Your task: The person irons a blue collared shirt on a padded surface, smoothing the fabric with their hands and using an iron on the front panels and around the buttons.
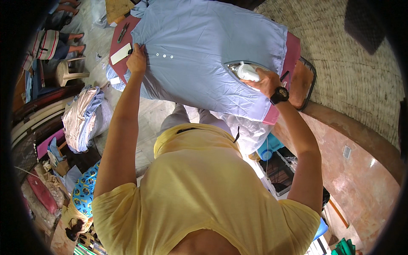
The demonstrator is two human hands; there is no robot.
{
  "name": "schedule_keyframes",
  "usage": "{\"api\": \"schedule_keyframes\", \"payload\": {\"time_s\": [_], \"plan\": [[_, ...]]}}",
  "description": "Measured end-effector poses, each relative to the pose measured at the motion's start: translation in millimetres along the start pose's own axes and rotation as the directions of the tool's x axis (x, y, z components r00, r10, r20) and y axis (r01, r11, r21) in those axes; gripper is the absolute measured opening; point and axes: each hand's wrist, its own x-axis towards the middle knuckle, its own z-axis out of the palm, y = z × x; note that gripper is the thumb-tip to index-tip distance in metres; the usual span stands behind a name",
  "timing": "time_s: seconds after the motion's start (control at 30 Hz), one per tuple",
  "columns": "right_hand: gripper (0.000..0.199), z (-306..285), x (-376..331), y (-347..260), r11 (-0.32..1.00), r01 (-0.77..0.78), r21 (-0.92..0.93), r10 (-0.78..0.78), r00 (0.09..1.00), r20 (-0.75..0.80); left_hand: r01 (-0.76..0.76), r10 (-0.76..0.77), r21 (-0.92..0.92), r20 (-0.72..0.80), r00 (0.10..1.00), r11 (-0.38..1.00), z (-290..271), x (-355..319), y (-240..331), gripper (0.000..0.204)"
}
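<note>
A light blue shirt (pixel 191 38) with three white buttons lies spread over a maroon-covered ironing board (pixel 293 49). My right hand (pixel 267 82), a dark watch on its wrist, is closed around a white iron (pixel 248 72). The iron rests on the shirt near its right end. At the left end, the fingers of my left hand (pixel 136 59) are closed on the shirt's edge, close to the buttons. Beside that hand lies a white card tag (pixel 120 54). A thin dark tool (pixel 123 33), possibly a cutter, lies farther back on the board.
Left on the floor stands a bundle of folded clothes (pixel 83 119), with a beige plastic stool (pixel 68 72) beyond. Other people show at the far left and lower left (pixel 83 191). A stone ledge (pixel 348 148) curves along the right. Clear plastic (pixel 246 131) hangs under the board.
</note>
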Motion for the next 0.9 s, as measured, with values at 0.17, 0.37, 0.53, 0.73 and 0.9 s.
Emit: {"api": "schedule_keyframes", "payload": {"time_s": [0.17, 0.37, 0.53, 0.73, 0.9], "plan": [[0.050, 1.9, 8.5, -5.9, 0.994, -0.100, 0.039, 0.099, 0.995, 0.023, -0.017, 0.017, -0.011, -0.014, 1.000, 1.000, 0.3, 0.2, -0.2, 0.030], [0.052, 5.7, 19.4, -14.0, 0.998, -0.055, 0.001, 0.055, 0.998, -0.021, -0.018, 0.017, -0.009, -0.023, 1.000, 1.000, 2.9, 0.0, -1.4, 0.030], [0.058, 14.2, 29.3, -22.3, 0.998, 0.064, 0.020, -0.065, 0.997, 0.031, 0.001, -0.001, -0.010, 0.000, 1.000, 1.000, 1.0, 0.3, 0.9, 0.030], [0.058, 21.7, 43.3, -29.8, 0.996, 0.086, -0.036, -0.082, 0.993, 0.088, 0.006, -0.006, -0.021, -0.011, 1.000, 1.000, 1.4, -0.3, 0.5, 0.030], [0.058, 27.6, 53.5, -35.6, 0.997, 0.081, 0.000, -0.081, 0.996, 0.026, 0.031, -0.030, -0.021, 0.031, 0.999, 0.999, -2.8, 0.2, 3.8, 0.030]]}}
